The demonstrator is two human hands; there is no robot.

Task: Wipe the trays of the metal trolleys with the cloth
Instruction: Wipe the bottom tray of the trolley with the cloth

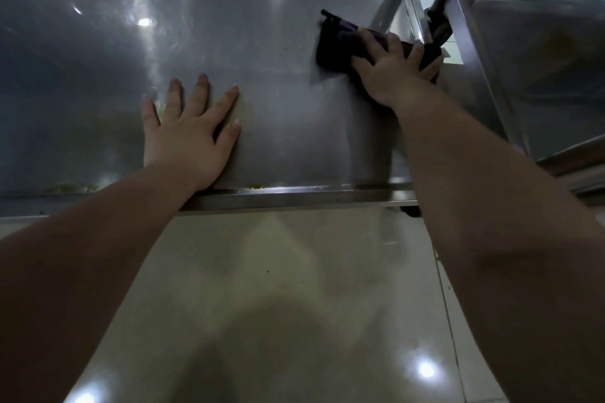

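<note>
Soft, limp dark cloth (340, 46) at the 2 o'clock corner of the tray (294, 197), pressed flat under the spread-fingered right hand (389, 75) and best driven by palm pressure; left hand (193, 127) rests flat and empty near 6 o'clock.

the right hand (393, 75) is covering much of the dark cloth (337, 46), whose left edge is blurring. the tray (98, 75) is running off the left edge, the neighbouring tray (540, 59) off the right.
</note>
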